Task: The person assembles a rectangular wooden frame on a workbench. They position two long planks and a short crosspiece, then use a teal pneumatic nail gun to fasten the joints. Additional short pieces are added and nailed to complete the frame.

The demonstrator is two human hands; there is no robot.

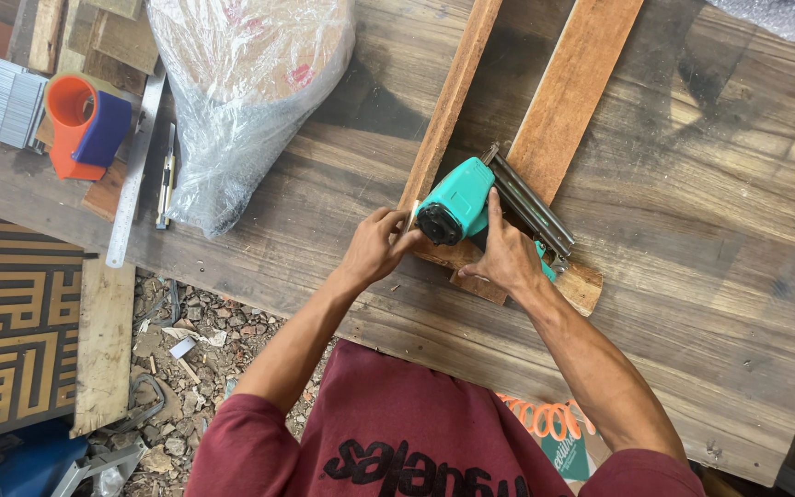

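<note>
The right hand is wrapped tight round the handle of a teal nail gun, w/ its long black nail rail running up and to the right. The gun sits at the near ends of two wood strips: a thin strip on the left and a wide strip on the right, both lying flat on the big dark plank table. The left hand is just beside the gun's round black back end, fingers curled and pressing on the near end of the thin strip; it may also be touching the gun, but the view is too tight there to be sure. The gun's nose is hidden under its body, so I can't see the exact spot it points at. To do this bit well, I think the gun should stand straight on the wood, not tipped, and the left fingers should stay off to the side of the nose, holding the strip so it can't slide. An orange coiled air hose hangs near the person's red shirt. Far left: a plastic-wrapped bundle, a metal ruler, an orange and blue tool and a pack of nail strips.
</note>
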